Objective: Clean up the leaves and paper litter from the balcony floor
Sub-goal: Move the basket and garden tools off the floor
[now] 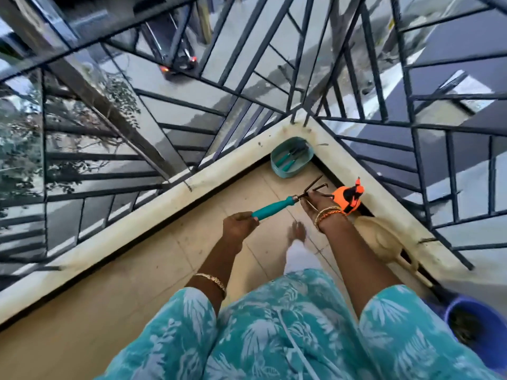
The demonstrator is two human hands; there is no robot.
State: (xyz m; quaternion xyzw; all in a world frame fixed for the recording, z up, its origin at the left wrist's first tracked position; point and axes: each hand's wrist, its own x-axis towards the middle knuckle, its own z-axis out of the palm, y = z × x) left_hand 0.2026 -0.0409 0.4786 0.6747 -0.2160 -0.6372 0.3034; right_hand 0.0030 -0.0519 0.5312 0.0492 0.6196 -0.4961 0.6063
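Beige floor tiles fill a balcony corner edged by a pale ledge and dark metal railing, with a street far below. Your left hand clenches the teal handle of a small hand rake, held above the floor, its bent dark prongs toward the corner. Your right hand reaches to the prongs; whether it grips them is unclear. Nearby are an orange spray bottle, a teal tub of tools and a blue pot. No writing is legible.
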